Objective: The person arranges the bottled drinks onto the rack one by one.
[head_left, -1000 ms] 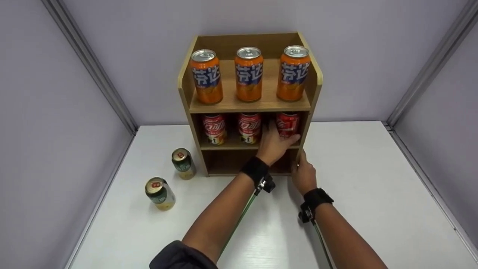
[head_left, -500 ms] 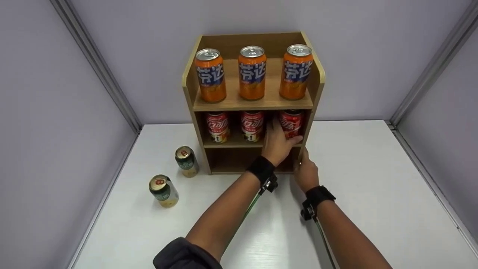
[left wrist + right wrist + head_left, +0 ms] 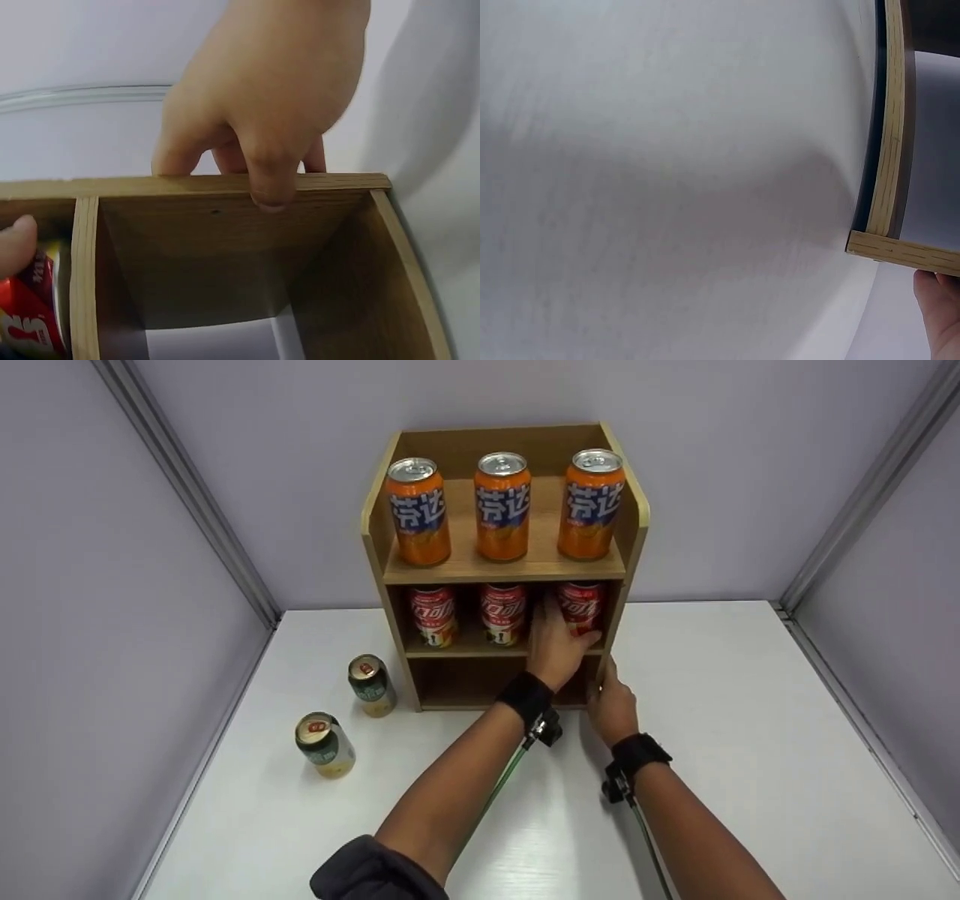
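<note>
My left hand (image 3: 556, 649) reaches into the middle shelf of a small wooden rack (image 3: 502, 572) and grips the rightmost red soda can (image 3: 583, 604). Its fingers go along the can's left side, and its thumb (image 3: 13, 249) lies across the front; the fingertips are hidden. Lower down, my right hand (image 3: 613, 709) grips the rack's right side panel (image 3: 232, 185), with the thumb hooked over the front edge and the other fingers outside. Two more upright red soda cans, a left one (image 3: 435, 616) and a middle one (image 3: 503, 613), share that shelf.
Orange soda cans, left (image 3: 420, 521), middle (image 3: 502, 517) and right (image 3: 591, 514), stand on the top shelf. Two green-topped cans, a rear one (image 3: 372, 688) and a nearer one (image 3: 325, 746), stand on the white table (image 3: 720, 697) left of the rack. Grey-white walls (image 3: 750, 472) enclose it.
The rightmost red can has turned in my left hand, so more of its white lettering faces forward. My right hand keeps its hold on the panel; the head view shifted slightly.
</note>
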`<state>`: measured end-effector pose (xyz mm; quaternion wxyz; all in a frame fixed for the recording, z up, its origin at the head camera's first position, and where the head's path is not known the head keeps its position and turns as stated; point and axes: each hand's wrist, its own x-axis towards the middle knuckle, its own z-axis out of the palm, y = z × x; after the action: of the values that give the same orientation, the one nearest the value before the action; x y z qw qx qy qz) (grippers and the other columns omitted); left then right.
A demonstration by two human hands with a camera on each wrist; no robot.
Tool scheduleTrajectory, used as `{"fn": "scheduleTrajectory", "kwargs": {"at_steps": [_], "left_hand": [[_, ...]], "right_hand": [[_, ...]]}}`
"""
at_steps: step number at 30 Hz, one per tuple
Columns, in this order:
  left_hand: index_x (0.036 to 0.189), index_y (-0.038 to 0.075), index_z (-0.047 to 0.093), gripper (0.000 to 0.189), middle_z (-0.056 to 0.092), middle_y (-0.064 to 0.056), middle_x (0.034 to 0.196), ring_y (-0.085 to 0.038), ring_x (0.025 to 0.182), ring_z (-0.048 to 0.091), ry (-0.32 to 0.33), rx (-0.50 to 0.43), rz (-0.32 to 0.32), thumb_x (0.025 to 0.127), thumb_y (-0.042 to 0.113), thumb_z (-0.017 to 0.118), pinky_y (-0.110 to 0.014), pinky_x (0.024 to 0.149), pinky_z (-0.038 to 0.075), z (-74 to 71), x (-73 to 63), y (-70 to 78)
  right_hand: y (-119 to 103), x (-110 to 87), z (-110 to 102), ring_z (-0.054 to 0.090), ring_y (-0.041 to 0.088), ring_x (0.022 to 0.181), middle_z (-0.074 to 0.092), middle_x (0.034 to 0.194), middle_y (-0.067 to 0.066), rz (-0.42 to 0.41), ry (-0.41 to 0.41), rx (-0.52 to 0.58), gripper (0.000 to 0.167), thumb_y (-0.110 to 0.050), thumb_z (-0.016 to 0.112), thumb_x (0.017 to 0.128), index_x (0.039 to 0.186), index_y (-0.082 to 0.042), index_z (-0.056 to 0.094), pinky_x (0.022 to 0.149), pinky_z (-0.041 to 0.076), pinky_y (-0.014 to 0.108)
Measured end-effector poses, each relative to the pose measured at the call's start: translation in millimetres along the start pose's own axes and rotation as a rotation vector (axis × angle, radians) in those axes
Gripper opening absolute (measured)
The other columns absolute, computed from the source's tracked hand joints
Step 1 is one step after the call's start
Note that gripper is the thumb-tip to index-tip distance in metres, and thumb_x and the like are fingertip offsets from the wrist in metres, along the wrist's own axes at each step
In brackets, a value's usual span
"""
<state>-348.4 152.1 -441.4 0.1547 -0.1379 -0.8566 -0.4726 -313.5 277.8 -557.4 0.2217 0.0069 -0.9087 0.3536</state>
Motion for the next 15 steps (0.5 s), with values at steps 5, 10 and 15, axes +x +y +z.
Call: {"fn": "scheduleTrajectory", "kwargs": {"at_steps": [5,10,15], "left_hand": [[0.147,-0.001,0.026,0.087,0.044,-0.022,0.138,-0.031,0.127,0.046,-0.015,0.034,0.003,0.084,0.029,0.078,-0.037,0.105,0.036,0.9,-1.9,2.3],[0.145,-0.001,0.031,0.079,0.055,-0.018,0.129,-0.028,0.12,0.053,-0.023,-0.035,0.019,0.085,0.021,0.077,-0.035,0.099,0.042,-3.0,-2.2,-2.2],[0.144,0.001,0.036,0.084,0.056,-0.016,0.129,-0.027,0.12,0.053,0.009,-0.014,0.005,0.08,0.033,0.081,-0.036,0.099,0.042,-5.6,-4.7,-8.0]], "right_hand": [[1,-1.5,0,0.066,0.042,0.082,0.066,0.097,0.029,-0.028,0.013,-0.006,0.062,-0.003,0.057,0.094,0.149,-0.009,0.03,0.066,0.05,0.053],[2,-1.2,0,0.066,0.043,0.083,0.067,0.097,0.028,-0.048,0.036,-0.013,0.061,-0.004,0.058,0.094,0.149,-0.007,0.031,0.067,0.05,0.054],[1,-1.9,1,0.066,0.041,0.08,0.067,0.095,0.027,-0.04,0.023,-0.009,0.061,-0.003,0.058,0.094,0.149,-0.007,0.031,0.066,0.05,0.053]]}}
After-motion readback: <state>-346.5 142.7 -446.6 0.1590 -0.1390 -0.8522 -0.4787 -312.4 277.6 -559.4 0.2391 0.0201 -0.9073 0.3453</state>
